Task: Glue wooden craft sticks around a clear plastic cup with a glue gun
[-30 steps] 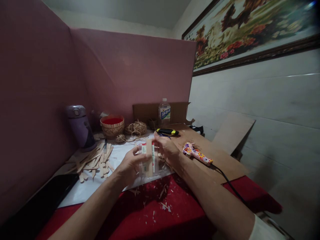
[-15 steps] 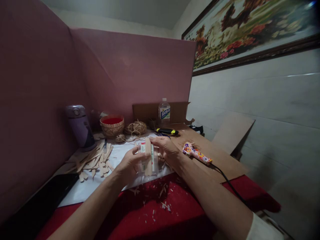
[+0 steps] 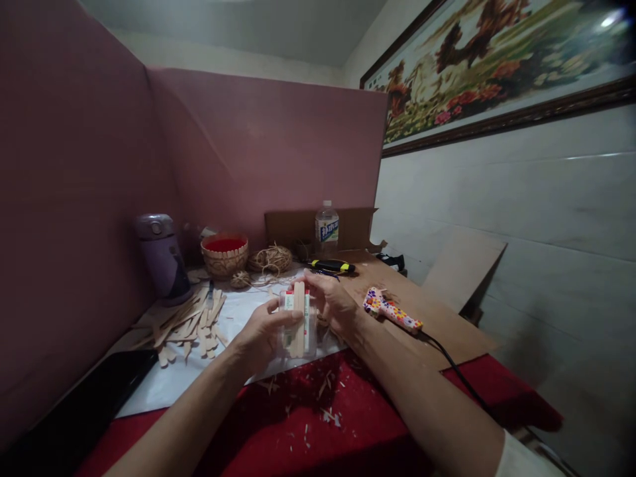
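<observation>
Head | L hand [image 3: 265, 326] clamped on box [image 3: 311, 329], nr sheet [image 3: 149, 392] edge | R hand [image 3: 332, 298] grip unclear

I can't see all fingers of L hand [image 3: 261, 331]; some are behind clear box [image 3: 287, 342]. R hand's [image 3: 335, 301] far fingers hidden too. Wood sticks [image 3: 299, 338] cover part of label [image 3: 307, 310], print too sm. to read. Black slab [image 3: 84, 397], framed pic [image 3: 462, 73], white sleeve [image 3: 527, 457] cut off by my cam's edges.

Red-covered table [image 3: 368, 411]: white paper [image 3: 183, 384], brown cardboard [image 3: 447, 338].
</observation>
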Motion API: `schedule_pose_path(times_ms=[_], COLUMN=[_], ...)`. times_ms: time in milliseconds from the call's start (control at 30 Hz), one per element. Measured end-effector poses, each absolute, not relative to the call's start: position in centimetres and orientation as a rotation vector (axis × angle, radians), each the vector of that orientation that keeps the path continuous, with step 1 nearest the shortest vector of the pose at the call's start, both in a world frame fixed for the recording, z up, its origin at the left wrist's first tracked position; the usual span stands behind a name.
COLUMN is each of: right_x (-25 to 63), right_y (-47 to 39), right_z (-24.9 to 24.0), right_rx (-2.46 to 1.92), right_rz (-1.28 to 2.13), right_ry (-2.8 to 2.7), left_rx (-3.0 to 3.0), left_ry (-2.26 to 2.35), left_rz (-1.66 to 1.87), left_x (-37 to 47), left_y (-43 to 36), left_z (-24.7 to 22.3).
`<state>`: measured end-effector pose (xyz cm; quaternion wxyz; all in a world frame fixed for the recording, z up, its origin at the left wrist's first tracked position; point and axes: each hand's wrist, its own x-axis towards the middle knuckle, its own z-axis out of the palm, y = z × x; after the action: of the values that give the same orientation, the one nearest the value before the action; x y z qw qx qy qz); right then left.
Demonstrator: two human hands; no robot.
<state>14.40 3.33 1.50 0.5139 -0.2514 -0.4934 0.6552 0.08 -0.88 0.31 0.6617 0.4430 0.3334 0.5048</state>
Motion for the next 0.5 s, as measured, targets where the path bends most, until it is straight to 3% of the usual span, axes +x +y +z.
schedule_pose_path(times_ms=[500], right_x=[14.03], right_y=[3.31], right_z=[1.49], right_rx=[-0.604], right_rz=[1.592], right_ry=[-1.15], left_rx=[0.974], left_ry=[0.814], left_rz=[1.195], left_x=[0.31], left_y=[-0.8], left_z=[-0.52])
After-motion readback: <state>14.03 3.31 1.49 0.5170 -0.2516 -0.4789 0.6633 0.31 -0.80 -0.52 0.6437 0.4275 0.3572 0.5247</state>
